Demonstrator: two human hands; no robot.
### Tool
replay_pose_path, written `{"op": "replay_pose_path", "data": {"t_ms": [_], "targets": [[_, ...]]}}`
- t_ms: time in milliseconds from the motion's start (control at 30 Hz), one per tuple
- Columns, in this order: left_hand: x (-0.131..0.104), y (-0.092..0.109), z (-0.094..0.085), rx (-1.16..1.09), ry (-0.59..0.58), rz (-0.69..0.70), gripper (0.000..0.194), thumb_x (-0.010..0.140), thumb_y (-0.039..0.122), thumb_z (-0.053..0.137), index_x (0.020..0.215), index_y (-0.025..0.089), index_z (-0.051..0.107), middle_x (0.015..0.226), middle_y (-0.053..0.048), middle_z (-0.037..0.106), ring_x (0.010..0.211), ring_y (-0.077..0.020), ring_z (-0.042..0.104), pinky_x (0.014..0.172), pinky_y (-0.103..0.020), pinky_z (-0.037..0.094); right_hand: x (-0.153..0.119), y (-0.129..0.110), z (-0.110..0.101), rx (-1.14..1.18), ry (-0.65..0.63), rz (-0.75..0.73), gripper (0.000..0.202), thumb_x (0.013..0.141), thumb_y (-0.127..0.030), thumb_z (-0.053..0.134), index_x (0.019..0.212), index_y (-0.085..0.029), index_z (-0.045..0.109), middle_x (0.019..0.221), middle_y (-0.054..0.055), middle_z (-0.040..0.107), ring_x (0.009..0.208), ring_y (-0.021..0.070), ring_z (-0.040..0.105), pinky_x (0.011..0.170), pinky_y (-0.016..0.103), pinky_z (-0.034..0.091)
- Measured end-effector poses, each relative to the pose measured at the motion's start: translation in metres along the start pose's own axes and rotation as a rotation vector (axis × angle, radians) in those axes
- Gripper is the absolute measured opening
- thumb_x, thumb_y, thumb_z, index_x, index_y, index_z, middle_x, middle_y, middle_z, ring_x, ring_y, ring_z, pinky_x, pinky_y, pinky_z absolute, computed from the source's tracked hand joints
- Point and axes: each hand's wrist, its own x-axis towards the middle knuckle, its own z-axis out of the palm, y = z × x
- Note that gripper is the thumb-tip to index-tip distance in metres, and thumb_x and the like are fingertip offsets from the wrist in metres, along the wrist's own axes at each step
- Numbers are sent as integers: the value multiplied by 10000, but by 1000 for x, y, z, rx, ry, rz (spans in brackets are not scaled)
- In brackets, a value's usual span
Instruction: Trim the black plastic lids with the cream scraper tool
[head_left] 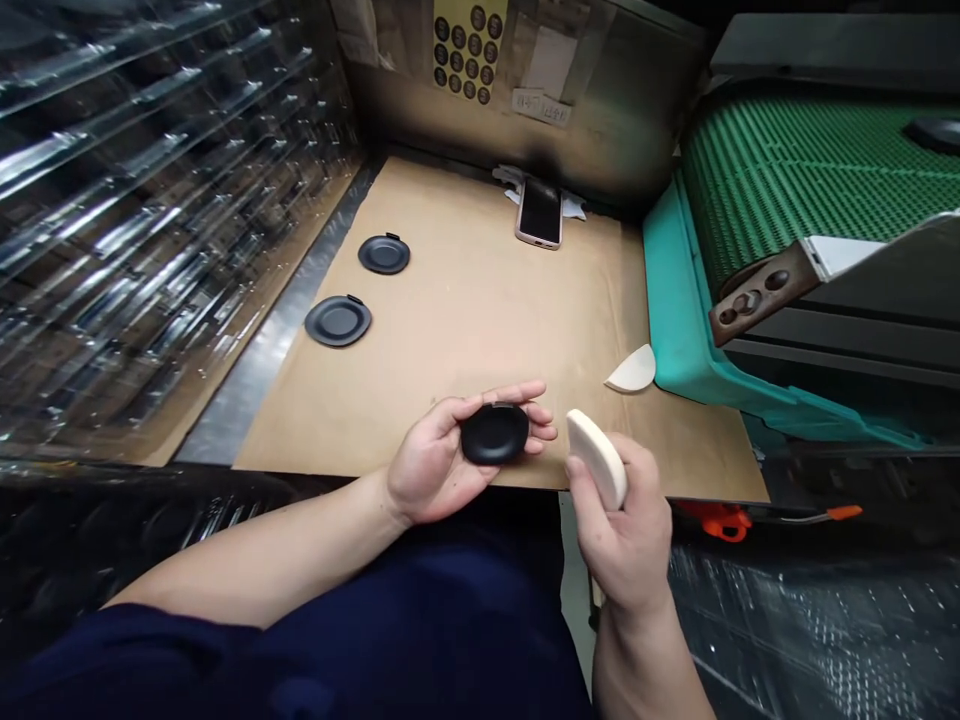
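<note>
In my left hand (442, 465), palm up, lies a black oval plastic lid (495, 434) with a small tab on its far edge; the fingers curl loosely around it. My right hand (626, 510) grips a cream-white sponge pad (598, 455) with a flat face and rounded edge, held just right of the lid and apart from it. Two similar dark lids, one nearer (338, 321) and one farther (384, 254), rest on the brown cardboard (480, 310) to the left. A second pale, half-round pad (632, 370) lies at the right.
A phone (540, 212) lies at the back of the cardboard. On the right, a green conveyor belt (810, 170) sits above a teal bin (675, 290). Plastic-wrapped stacks (150, 200) rise on the left. An orange-handled tool (720, 520) is below the table's front right edge.
</note>
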Motion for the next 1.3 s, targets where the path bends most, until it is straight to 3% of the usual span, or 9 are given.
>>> {"op": "replay_pose_path", "data": {"t_ms": [67,133,233,433,567,767,933,1133,1300], "targets": [[0,0,-1,-4,2,9,549,972,324,381,1388,27,580,1280,-201,665,1213,-308,618,1119,-437,393,1,-7,-3,59,-20,-69,355,929,-188,664,1265,-242,563,1089,40,681,888,168,666,771,298,542],[0,-1,-2,-13,-11,-6,566,974,331,367,1426,39,544,1365,-213,627,1298,-334,573,1172,-486,333,3,-16,-5,75,-133,-135,316,930,-158,658,1229,-237,591,1055,41,686,868,171,654,775,314,537],[-1,-3,-4,-30,-56,-43,587,980,340,343,1480,69,487,1472,-208,555,1398,-359,493,1206,-544,273,7,-28,2,-23,-232,-214,256,924,-137,661,1167,-209,624,1010,63,681,852,192,624,759,348,524],[0,-6,-5,-33,-74,-56,554,986,307,348,1466,78,502,1513,-191,523,1460,-339,429,1243,-533,209,14,-30,26,-137,-186,-357,239,917,-95,647,1152,-139,632,952,97,674,830,205,606,735,356,520],[0,-6,-4,-45,-89,-55,538,984,312,334,1415,78,555,1533,-184,503,1496,-343,370,1237,-539,224,14,-30,21,-278,-143,-319,211,928,-119,639,1139,-123,650,840,66,622,731,184,555,655,329,474],[1,-7,-4,-38,-85,22,543,946,288,356,1385,53,571,1487,-206,544,1431,-342,464,1245,-527,218,9,-40,15,-201,-324,-311,158,962,-121,572,1098,-143,649,800,48,605,699,177,554,619,316,449],[1,-6,-4,-33,-113,-24,500,949,291,368,1327,78,618,1466,-188,569,1456,-341,429,1245,-520,224,12,-34,23,-207,-171,-274,180,954,-150,603,1133,-162,617,890,72,645,785,197,606,703,340,511],[1,-3,1,-44,-55,24,446,941,296,349,1100,59,691,1380,-224,621,1412,-345,479,1239,-506,243,4,-43,27,-97,-303,-247,128,959,-149,582,1080,-164,622,814,49,614,712,182,594,622,309,496],[1,-4,2,-14,-53,-22,556,1032,474,284,1072,94,688,1330,-204,650,1390,-340,497,1227,-507,258,10,-45,33,-50,-184,-282,188,936,-103,607,1122,-129,618,932,106,663,852,222,635,762,376,557]]}}
